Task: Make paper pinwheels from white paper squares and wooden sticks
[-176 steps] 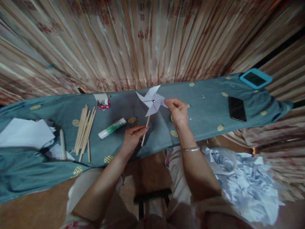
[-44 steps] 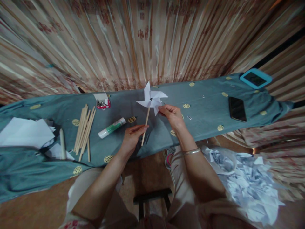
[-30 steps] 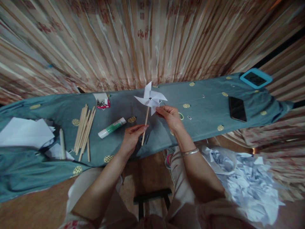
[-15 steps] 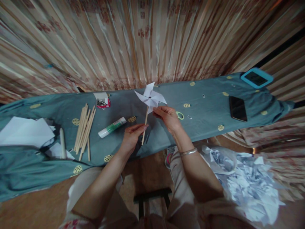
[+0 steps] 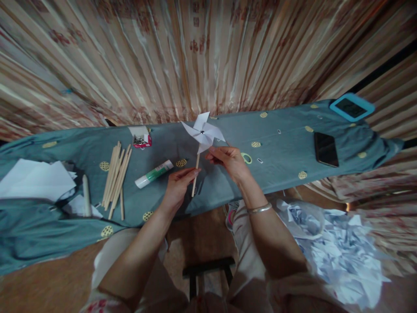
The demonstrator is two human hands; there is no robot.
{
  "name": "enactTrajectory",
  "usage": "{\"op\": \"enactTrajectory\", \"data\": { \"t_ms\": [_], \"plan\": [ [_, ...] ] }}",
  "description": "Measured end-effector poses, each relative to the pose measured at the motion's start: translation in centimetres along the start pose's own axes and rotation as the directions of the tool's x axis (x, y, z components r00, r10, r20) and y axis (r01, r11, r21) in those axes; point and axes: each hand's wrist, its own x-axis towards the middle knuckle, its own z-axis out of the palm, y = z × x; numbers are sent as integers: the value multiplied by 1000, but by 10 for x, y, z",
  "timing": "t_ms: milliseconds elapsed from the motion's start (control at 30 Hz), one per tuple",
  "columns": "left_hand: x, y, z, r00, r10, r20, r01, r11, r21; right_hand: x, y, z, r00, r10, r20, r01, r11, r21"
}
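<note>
A white paper pinwheel (image 5: 206, 134) with a shiny pin at its centre is fixed to the top of a thin wooden stick (image 5: 197, 161). My left hand (image 5: 177, 184) is closed, pinching the stick between thumb and fingers below the paper blades. My right hand (image 5: 228, 161) is just to the right of the lower blades, its fingers bent and thumb slightly apart from them. Whether its thumb tip touches a blade I cannot tell. Left of my hands lie a glue stick (image 5: 154, 174), a bundle of wooden sticks (image 5: 116, 178) and a small red box of metal pins (image 5: 142, 141).
The table has a green cloth (image 5: 280, 161). Papers (image 5: 35, 179) and a pale pointed rod (image 5: 86, 195) lie left. Rightward are green-handled scissors (image 5: 246, 158), a black phone (image 5: 326, 149) and a blue-framed tablet (image 5: 352, 107). A bag of folded white paper (image 5: 345, 252) stands low right.
The pinwheel and stick have shifted slightly left with my left hand, and the blades have turned a little. My right hand's fingertips have loosened from the blade they were at.
</note>
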Motion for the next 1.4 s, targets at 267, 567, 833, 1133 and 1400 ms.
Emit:
{"op": "enactTrajectory", "data": {
  "t_ms": [267,567,833,1133,1400],
  "plan": [
    [-4,2,2,998,-51,33,51,999,2,17,-1,-29,909,-189,-372,233,969,76],
    [-8,2,7,978,-159,131,155,987,42,20,-1,-29,956,-7,-294,53,988,148],
    [-8,3,6,979,-154,132,148,987,54,20,0,-25,959,14,-283,30,988,150],
    [-8,5,6,979,-152,133,147,988,45,18,-1,-22,969,-12,-248,44,991,125],
    [-6,3,3,983,-132,132,128,991,35,18,4,-21,977,-19,-214,45,992,117]
  ]
}}
